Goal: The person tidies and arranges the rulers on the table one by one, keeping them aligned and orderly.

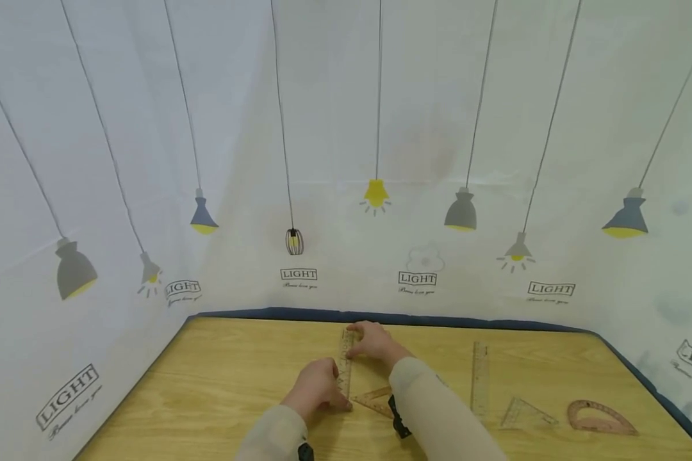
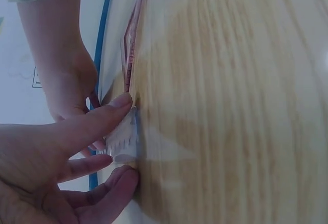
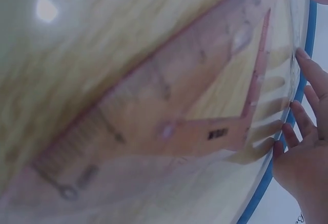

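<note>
A clear ruler (image 1: 345,368) lies on the wooden table, running away from me, with both hands at it. My left hand (image 1: 318,384) grips its near part; in the left wrist view thumb and fingers sit at either side of the clear plastic (image 2: 123,137). Toward the far end, my right hand (image 1: 375,340) holds the same ruler by thumb and fingers. Beneath the right forearm lies an orange-pink set square (image 1: 373,402), partly hidden by the sleeve. The right wrist view shows this set square (image 3: 148,106) close up, with the right hand (image 3: 302,147) beyond it.
To the right lie another clear ruler (image 1: 480,378), a small clear set square (image 1: 527,413) and a pink protractor (image 1: 600,417). A white curtain (image 1: 334,141) printed with lamps surrounds the table (image 1: 219,365), whose far edge has a dark blue border (image 1: 438,319).
</note>
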The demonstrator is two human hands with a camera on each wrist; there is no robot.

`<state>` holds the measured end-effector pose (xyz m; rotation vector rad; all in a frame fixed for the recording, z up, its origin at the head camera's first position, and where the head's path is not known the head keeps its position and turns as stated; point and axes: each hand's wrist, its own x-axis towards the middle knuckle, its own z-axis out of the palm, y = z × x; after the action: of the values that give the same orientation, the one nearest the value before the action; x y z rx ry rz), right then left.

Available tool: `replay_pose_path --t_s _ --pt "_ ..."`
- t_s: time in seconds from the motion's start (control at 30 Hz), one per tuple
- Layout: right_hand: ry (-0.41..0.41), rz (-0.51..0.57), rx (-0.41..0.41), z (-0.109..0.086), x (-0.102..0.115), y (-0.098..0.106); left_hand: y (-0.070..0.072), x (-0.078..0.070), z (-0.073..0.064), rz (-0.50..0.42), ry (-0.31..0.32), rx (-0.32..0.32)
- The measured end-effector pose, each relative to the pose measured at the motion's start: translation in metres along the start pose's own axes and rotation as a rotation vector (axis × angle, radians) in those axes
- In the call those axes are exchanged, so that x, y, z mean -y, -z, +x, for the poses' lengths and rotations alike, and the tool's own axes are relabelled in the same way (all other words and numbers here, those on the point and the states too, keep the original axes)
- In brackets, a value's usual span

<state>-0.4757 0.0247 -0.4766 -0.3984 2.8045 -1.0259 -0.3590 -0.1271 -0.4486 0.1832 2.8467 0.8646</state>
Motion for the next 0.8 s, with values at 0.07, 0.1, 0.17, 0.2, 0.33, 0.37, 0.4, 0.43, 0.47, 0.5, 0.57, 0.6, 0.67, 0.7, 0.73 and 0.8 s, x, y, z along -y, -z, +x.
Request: replay_pose_path --t_s 0.07,0.1,0.17,0.2,0.33,0.37,0.4,0.43,0.47,0.5,0.57,0.6,0.67,0.7,0.73,0.8 --pt "0.001 -0.008 0.006 0.0010 0.0004 0.0004 -0.0002 -0.0014 -0.0001 0.012 -0.001 -0.002" --pt "0.005 -0.009 0.008 0.0013 0.0008 0.0008 -0.0005 -0.0020 0.0001 0.013 0.002 -0.003" --pt "0.005 -0.008 0.010 0.0021 0.0013 0.0015 -0.0011 -0.0031 0.0003 0.007 0.012 -0.004" --pt "0.005 -0.002 0.009 0.0021 0.0016 0.0017 -0.0016 -0.0031 0.0006 0.007 0.016 -0.005" --pt "0.001 0.023 0.007 0.0029 0.0016 0.0018 -0.0042 -0.0021 0.0012 -0.019 0.041 -0.013" --pt "0.002 0.035 0.007 0.0028 0.0014 0.0019 -0.0047 -0.0018 0.0010 -0.019 0.043 -0.016" --pt "0.008 0.052 0.005 0.0025 0.0015 0.0022 -0.0052 -0.0013 0.0008 -0.017 0.042 -0.019" --pt "0.013 0.068 0.005 0.0023 0.0014 0.0025 -0.0057 -0.0010 0.0006 -0.023 0.041 -0.021" --pt "0.018 0.087 0.005 0.0018 0.0016 0.0030 -0.0061 -0.0005 0.0004 -0.018 0.035 -0.026" --pt "0.025 0.099 0.006 0.0017 0.0014 0.0036 -0.0063 -0.0002 0.0001 -0.018 0.030 -0.028" --pt "0.034 0.121 0.010 0.0014 0.0010 0.0041 -0.0066 0.0000 -0.0010 -0.015 0.020 -0.026" --pt "0.036 0.129 0.010 0.0013 0.0007 0.0045 -0.0070 0.0006 -0.0011 -0.021 0.015 -0.027" --pt "0.038 0.138 0.010 0.0015 -0.0001 0.0048 -0.0078 0.0023 -0.0002 -0.041 0.021 -0.021" --pt "0.038 0.149 0.010 0.0016 -0.0007 0.0049 -0.0083 0.0037 0.0008 -0.059 0.026 -0.016" --pt "0.037 0.165 0.010 0.0021 -0.0013 0.0046 -0.0084 0.0047 0.0013 -0.070 0.031 -0.014" --pt "0.037 0.205 0.010 0.0032 -0.0021 0.0046 -0.0085 0.0067 0.0022 -0.100 0.042 -0.017"
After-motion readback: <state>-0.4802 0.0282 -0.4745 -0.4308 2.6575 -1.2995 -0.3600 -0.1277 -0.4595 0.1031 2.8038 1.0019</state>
